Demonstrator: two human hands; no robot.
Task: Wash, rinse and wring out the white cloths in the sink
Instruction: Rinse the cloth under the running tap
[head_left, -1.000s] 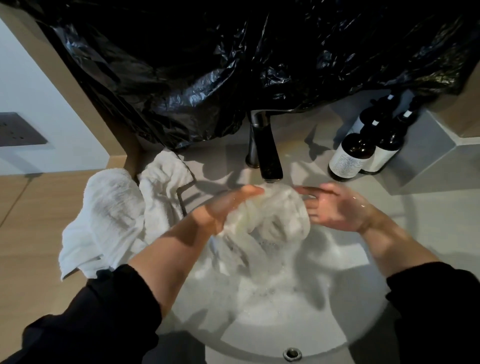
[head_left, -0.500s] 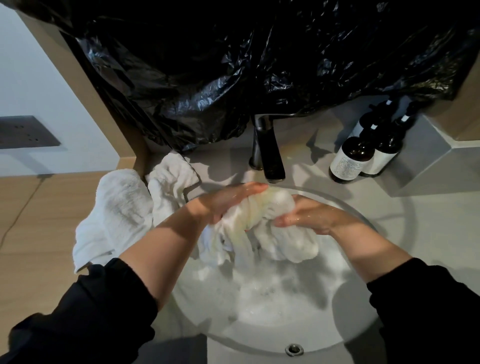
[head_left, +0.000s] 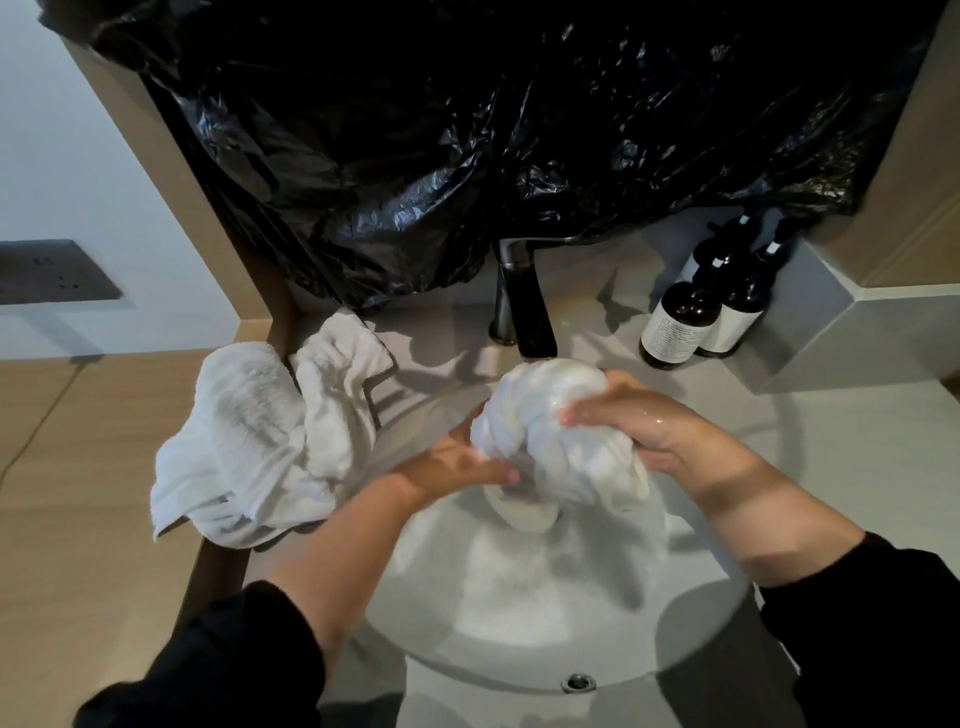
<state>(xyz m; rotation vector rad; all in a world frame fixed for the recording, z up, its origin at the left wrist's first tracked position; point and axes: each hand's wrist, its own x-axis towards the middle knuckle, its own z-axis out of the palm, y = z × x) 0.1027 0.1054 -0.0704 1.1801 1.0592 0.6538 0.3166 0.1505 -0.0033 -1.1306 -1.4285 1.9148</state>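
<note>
Black plastic sheeting (head_left: 467, 130) hangs across the back, beyond L hand (head_left: 457, 462) & R hand (head_left: 649, 421). Far left of L hand: white wall (head_left: 78, 171) w/ dark socket panel (head_left: 47, 273); tan wood post (head_left: 171, 171) btwn. Light wood surface (head_left: 78, 467) left of L hand. Grey counter (head_left: 872, 467), grey ledge (head_left: 831, 322) right of R hand. Dim light, soft shadows.

Two hands (head_left: 457, 462) (head_left: 654, 426), three cloths (head_left: 550, 415) (head_left: 234, 405) (head_left: 337, 374), three bottles (head_left: 675, 327) (head_left: 737, 317) (head_left: 714, 254), one faucet (head_left: 527, 312), one sink (head_left: 519, 623).

A cloth (head_left: 550, 431) hangs over the sink (head_left: 519, 613), just below the tap (head_left: 527, 312), gripped between the left hand (head_left: 457, 462) and the right hand (head_left: 649, 421). A heap of cloths (head_left: 260, 431) lies on the counter (head_left: 857, 467) to the left of the sink. Bottles (head_left: 680, 325) stand to the right of the tap, and a plastic sheet (head_left: 467, 130) hangs behind it.
</note>
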